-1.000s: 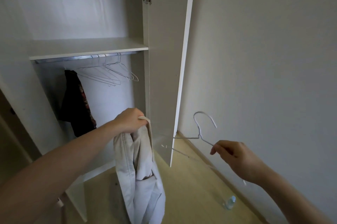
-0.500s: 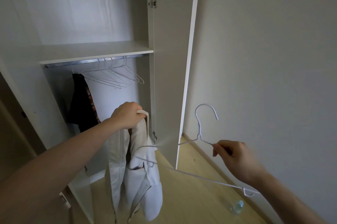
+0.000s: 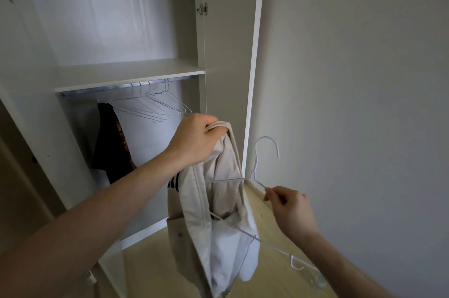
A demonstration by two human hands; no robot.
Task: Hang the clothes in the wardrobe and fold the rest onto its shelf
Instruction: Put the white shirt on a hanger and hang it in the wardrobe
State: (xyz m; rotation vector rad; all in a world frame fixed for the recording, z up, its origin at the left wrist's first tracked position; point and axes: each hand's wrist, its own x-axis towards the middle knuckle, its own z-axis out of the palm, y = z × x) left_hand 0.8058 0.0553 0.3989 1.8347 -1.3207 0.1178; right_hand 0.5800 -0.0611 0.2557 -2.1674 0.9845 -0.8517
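Observation:
My left hand [image 3: 196,139] grips the collar of a cream jacket [image 3: 218,225], which hangs down in front of the open wardrobe. My right hand [image 3: 286,208] pinches a white wire hanger [image 3: 266,152] just below its hook. One end of the hanger is pushed inside the jacket, the other end sticks out toward the lower right. The wardrobe shelf [image 3: 128,74] sits above a metal rail [image 3: 109,87] that carries several bare wire hangers [image 3: 150,105] and a dark garment [image 3: 109,142].
The open wardrobe door [image 3: 228,67] stands right behind the jacket, edge toward me. A plain wall [image 3: 352,79] fills the right side. A small plastic bottle [image 3: 318,282] lies on the wooden floor [image 3: 155,261] by the wall.
The hanger's left end has gone into the jacket. My left hand has lifted the jacket higher, and my view has shifted closer to the wardrobe.

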